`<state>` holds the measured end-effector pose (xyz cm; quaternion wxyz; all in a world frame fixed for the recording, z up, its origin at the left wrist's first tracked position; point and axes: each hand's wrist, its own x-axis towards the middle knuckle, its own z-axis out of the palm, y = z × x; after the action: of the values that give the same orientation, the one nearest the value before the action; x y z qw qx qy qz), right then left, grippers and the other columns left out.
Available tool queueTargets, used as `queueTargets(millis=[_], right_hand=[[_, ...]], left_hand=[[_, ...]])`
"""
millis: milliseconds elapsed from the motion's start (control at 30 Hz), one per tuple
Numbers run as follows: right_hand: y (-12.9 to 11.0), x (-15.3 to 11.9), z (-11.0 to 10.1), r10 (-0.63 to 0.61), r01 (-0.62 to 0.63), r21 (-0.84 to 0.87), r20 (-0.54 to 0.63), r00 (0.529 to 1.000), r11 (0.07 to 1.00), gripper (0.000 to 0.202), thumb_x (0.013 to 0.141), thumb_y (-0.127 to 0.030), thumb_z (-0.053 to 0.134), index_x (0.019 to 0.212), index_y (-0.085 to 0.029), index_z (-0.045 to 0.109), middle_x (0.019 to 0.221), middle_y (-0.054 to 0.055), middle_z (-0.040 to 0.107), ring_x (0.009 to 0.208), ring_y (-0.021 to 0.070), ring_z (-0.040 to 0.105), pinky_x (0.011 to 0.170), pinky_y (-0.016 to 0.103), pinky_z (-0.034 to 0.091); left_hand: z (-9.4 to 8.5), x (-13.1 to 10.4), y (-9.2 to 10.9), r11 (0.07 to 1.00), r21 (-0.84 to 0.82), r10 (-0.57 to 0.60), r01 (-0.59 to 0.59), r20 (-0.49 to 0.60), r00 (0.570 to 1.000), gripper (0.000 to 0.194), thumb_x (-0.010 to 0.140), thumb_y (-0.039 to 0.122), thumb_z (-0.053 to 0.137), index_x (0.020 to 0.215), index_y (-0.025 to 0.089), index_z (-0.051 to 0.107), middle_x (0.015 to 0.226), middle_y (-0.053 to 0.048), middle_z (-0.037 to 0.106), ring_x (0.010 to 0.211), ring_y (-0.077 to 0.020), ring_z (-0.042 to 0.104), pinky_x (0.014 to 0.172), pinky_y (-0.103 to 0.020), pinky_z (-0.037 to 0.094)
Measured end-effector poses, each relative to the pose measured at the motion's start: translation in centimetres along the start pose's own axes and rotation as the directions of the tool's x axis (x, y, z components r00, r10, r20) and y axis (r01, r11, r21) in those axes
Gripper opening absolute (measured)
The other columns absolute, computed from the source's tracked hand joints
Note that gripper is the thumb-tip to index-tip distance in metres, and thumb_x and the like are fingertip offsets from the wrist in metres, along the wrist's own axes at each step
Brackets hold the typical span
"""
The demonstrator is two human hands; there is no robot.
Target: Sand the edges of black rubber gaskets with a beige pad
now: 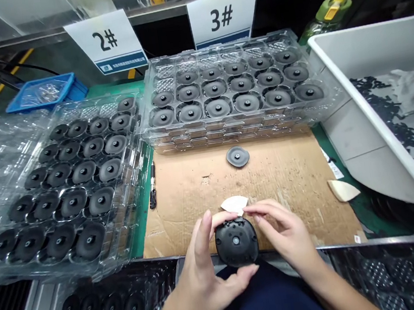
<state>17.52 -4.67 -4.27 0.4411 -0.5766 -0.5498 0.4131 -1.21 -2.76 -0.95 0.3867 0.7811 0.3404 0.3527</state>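
Note:
My left hand holds a black rounded plastic part near the front edge of the bench, thumb below it and index finger along its top edge. A pale hub sits in the part's middle, with small holes around it. At the top edge, the fingertips of my right hand are pinched together at the narrow end of a white fan-shaped piece; the exact contact is partly hidden. Farther back on the cardboard sheet lies a dark grey rounded disc with a small central post.
Clear trays of black discs stand at the left and back. A white bin with small black pieces is at right, near a cream fan-shaped piece. A black pen and a blue basket are at left.

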Motion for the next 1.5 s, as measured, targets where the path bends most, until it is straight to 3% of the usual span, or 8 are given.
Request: queueTargets(millis=[100,200,467,667,933,1167,1300,1500], right_hand=[[-1.4,-0.3,-0.5,0.033,-0.030,0.228,-0.010,0.999,0.973,0.018,0.086,-0.022,0.053,0.101,-0.031,0.057,0.090,-0.002,0.061,0.085,0.0116,0.058,0.075,0.024,0.047],[-2.9,-0.2,-0.8,0.090,-0.182,0.416,0.230,0.969,0.891,0.022,0.083,-0.023,0.059,0.104,-0.029,0.058,0.083,-0.002,0.063,0.080,0.0113,0.060,0.072,0.023,0.048],[-5.2,1.6,-1.5,0.169,-0.452,0.331,0.621,0.765,0.828,0.011,0.072,-0.021,0.069,0.083,-0.020,0.068,0.075,-0.001,0.066,0.071,0.0107,0.060,0.067,0.022,0.048],[-6.0,1.6,-1.5,0.117,-0.515,0.388,0.702,0.702,0.764,0.009,0.071,-0.015,0.068,0.079,-0.018,0.067,0.074,-0.003,0.065,0.070,0.0084,0.061,0.067,0.020,0.048],[-5.1,-0.7,-1.9,0.170,-0.505,0.434,0.609,0.775,0.746,0.010,0.070,-0.020,0.071,0.076,-0.017,0.064,0.074,0.000,0.068,0.069,0.0105,0.064,0.068,0.023,0.050],[-5.0,-3.6,-3.1,0.102,-0.166,0.302,0.215,0.971,0.939,0.010,0.078,-0.028,0.064,0.079,-0.019,0.065,0.071,0.001,0.062,0.065,0.0119,0.057,0.060,0.024,0.045],[-5.7,-5.0,-3.6,-0.024,-0.004,0.175,0.155,0.988,0.985,0.009,0.082,-0.021,0.058,0.087,-0.021,0.065,0.078,0.001,0.062,0.070,0.0118,0.056,0.065,0.024,0.045],[-7.0,-6.7,-3.5,-0.056,0.046,0.118,0.087,0.995,0.992,0.005,0.078,-0.019,0.064,0.081,-0.022,0.066,0.077,-0.001,0.067,0.071,0.0107,0.062,0.067,0.021,0.048]], left_hand=[[-0.1,-0.1,0.1,0.999,0.033,0.005,-0.004,-0.009,1.000,0.107,0.067,0.008,0.068,0.139,0.022,-0.009,0.118,-0.014,0.053,0.111,-0.0214,0.050,0.095,-0.042,0.041],[-0.2,-0.3,0.1,0.996,-0.051,-0.079,0.078,-0.018,0.997,0.105,0.068,0.014,0.069,0.139,0.026,-0.007,0.117,-0.010,0.054,0.110,-0.0201,0.051,0.096,-0.039,0.039],[-0.9,-1.0,0.6,0.838,-0.333,-0.394,0.433,0.183,0.901,0.103,0.066,0.034,0.071,0.137,0.034,-0.003,0.112,-0.004,0.057,0.102,-0.0231,0.054,0.095,-0.041,0.035],[-1.0,-1.3,1.3,0.725,-0.463,-0.421,0.510,0.289,0.860,0.105,0.062,0.044,0.072,0.137,0.033,-0.002,0.110,-0.007,0.058,0.105,-0.0269,0.054,0.094,-0.044,0.036],[-0.3,-1.7,2.1,0.825,-0.345,-0.393,0.447,0.217,0.894,0.102,0.064,0.036,0.072,0.136,0.037,0.000,0.113,-0.005,0.057,0.102,-0.0241,0.055,0.094,-0.042,0.038],[1.1,-1.6,2.8,0.944,-0.252,-0.216,0.215,0.023,0.976,0.096,0.067,0.015,0.070,0.137,0.034,0.008,0.120,-0.006,0.054,0.116,-0.0229,0.048,0.099,-0.039,0.037],[2.3,-1.8,3.5,0.975,-0.206,-0.098,0.082,-0.067,0.993,0.095,0.067,0.008,0.069,0.137,0.035,0.012,0.124,-0.005,0.053,0.121,-0.0224,0.044,0.105,-0.042,0.032],[2.8,-3.2,4.7,0.985,-0.175,-0.023,-0.003,-0.146,0.989,0.093,0.067,0.005,0.068,0.136,0.036,0.016,0.124,-0.001,0.053,0.120,-0.0195,0.046,0.106,-0.039,0.033]])
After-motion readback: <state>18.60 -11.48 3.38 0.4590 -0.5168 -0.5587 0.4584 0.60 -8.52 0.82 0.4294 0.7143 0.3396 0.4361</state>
